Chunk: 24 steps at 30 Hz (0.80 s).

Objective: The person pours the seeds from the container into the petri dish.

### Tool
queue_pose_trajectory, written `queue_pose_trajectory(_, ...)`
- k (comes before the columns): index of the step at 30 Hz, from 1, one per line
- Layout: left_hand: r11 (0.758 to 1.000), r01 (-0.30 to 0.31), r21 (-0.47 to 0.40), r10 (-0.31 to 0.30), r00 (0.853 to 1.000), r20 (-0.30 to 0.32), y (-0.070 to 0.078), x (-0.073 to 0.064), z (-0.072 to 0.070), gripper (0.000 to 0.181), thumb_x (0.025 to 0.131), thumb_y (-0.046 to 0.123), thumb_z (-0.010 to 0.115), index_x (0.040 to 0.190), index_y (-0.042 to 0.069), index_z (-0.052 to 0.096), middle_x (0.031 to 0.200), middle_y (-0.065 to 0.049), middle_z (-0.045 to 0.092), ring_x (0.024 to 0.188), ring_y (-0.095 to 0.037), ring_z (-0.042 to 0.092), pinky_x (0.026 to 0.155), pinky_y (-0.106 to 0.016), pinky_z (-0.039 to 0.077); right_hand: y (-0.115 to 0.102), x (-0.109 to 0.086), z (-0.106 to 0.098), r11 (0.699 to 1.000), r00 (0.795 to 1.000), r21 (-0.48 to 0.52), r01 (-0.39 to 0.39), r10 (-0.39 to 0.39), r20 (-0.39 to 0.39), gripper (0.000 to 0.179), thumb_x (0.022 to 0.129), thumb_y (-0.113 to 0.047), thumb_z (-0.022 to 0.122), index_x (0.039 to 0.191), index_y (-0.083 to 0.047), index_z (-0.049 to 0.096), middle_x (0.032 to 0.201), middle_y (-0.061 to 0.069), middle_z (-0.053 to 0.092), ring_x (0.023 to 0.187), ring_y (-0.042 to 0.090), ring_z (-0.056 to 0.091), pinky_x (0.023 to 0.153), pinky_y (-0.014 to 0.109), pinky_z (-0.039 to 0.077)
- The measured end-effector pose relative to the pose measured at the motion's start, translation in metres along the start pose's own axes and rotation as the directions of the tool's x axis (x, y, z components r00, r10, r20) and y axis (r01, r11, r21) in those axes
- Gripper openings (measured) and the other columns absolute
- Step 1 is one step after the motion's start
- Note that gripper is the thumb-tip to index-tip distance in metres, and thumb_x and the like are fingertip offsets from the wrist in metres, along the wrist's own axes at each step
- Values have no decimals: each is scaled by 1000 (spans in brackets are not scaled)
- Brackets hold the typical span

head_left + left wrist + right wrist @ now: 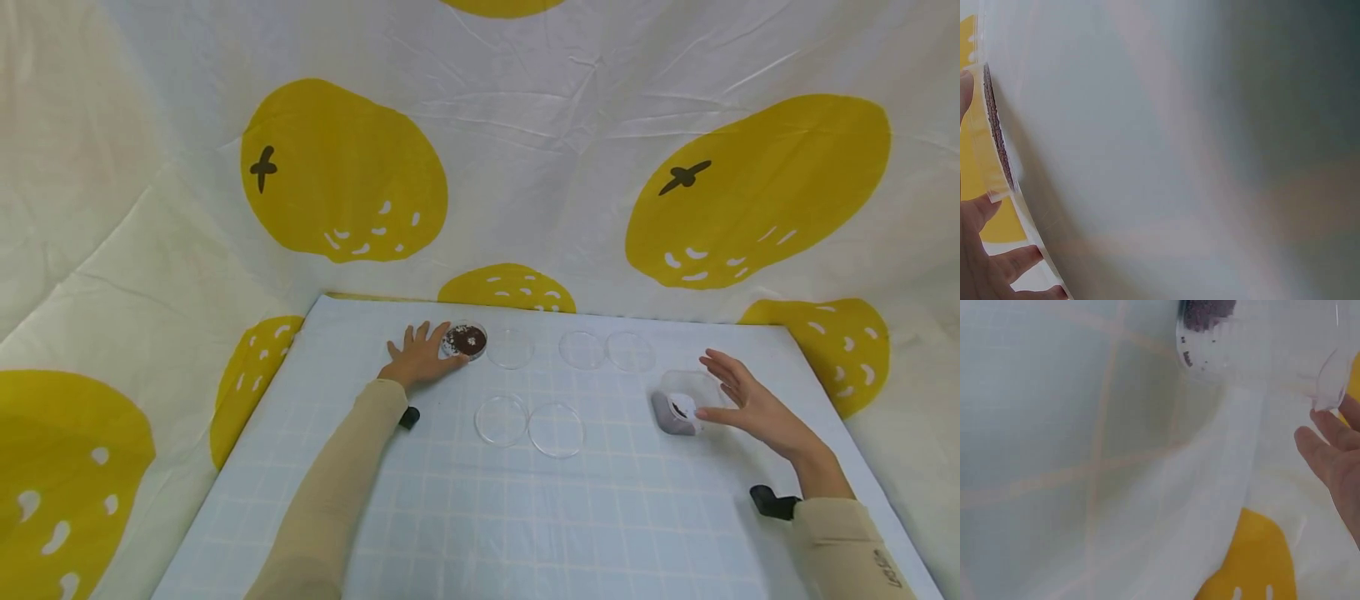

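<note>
At the far left of the table, my left hand point(422, 360) holds a round petri dish point(465, 340) across its sides, between thumb and index finger. The other fingers are spread. Dark brown granules and white flecks lie in the dish, and its wall shows edge-on in the left wrist view. On the right, my right hand point(744, 402) is beside a clear plastic container point(672, 417), fingers and thumb spread apart. In the right wrist view, fingertips are right at the rim of this container point(1272, 344), which has dark granules at its bottom.
Next to the filled dish lies a clear round dish point(512, 348). A clear pair point(581, 350) sits farther right along the back, and another pair point(501, 420) lies nearer the middle. A cloth wall with yellow fruit prints point(345, 167) borders the checked table point(510, 525).
</note>
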<state>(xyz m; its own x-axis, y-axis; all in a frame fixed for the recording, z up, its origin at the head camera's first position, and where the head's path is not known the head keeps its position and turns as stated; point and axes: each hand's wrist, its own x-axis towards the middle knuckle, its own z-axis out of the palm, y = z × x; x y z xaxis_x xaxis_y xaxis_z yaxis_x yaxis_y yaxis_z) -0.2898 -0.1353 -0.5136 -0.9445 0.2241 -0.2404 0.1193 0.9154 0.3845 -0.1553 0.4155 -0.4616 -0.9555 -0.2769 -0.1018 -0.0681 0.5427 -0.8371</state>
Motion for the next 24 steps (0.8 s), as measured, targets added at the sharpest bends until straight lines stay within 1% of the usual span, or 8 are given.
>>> queue_pose_trajectory(2,1000,0,1,0,1000,0,-1,0,1,98,84,84,45,161,30,18,165,-19,10,147,-50,0,103,-80,0,-5,1,2,1000,1000,-27,8,-8,-15,99,93,-20,74,162,-23,3,165,19,11,149,42,5,100,1,17)
queue_pose_trajectory(5,1000,1,-1,-1,1000,0,-1,1,1,98,84,84,46,161,30,18,165,-19,10,147,-50,0,104,-80,0,-15,3,5,998,999,-57,17,-19,-43,99,92,-24,76,162,-19,7,164,19,14,147,46,7,119,28,13)
queue_pose_trajectory(7,1000,0,-4,0,1000,0,-1,1,1,98,84,84,46,161,30,18,165,-19,10,147,-50,0,104,-80,0,-23,4,8,997,997,-72,22,-27,-67,96,92,-26,76,161,-16,10,163,19,18,147,46,11,119,33,13)
queue_pose_trajectory(8,1000,-1,-5,1,1000,1,-1,1,1,99,83,84,46,161,30,17,165,-19,10,147,-50,0,104,-80,0,-27,5,9,996,996,-79,27,-33,-80,95,92,-27,76,161,-15,13,162,19,20,146,46,14,119,33,15)
queue_pose_trajectory(12,1000,-3,-6,3,1000,1,-1,0,0,99,83,85,45,161,31,17,165,-19,9,147,-50,0,104,-79,-1,-47,11,16,992,989,-119,49,-64,-130,90,91,-29,76,159,-12,19,160,18,27,145,43,22,100,1,20)
queue_pose_trajectory(14,1000,-4,-5,4,1000,0,-1,-1,0,99,83,85,45,161,30,17,165,-19,9,147,-51,0,104,-80,-1,-59,15,21,990,987,-133,57,-75,-140,89,91,-29,76,159,-11,21,159,18,28,144,42,24,105,6,22)
queue_pose_trajectory(19,1000,-8,-3,8,1000,-1,-2,-1,-1,98,84,83,45,161,30,16,165,-19,9,147,-51,-1,103,-80,-1,-84,28,33,987,985,-126,100,-116,-129,89,90,-26,77,159,-11,23,158,20,29,144,44,25,114,53,24)
queue_pose_trajectory(24,1000,-11,-1,11,1000,-4,-1,-2,-1,97,86,82,45,161,29,17,165,-20,10,147,-51,0,103,-80,0,-95,44,46,984,979,-101,148,-160,-124,89,90,-25,78,159,-13,24,158,17,30,144,41,26,110,62,24)
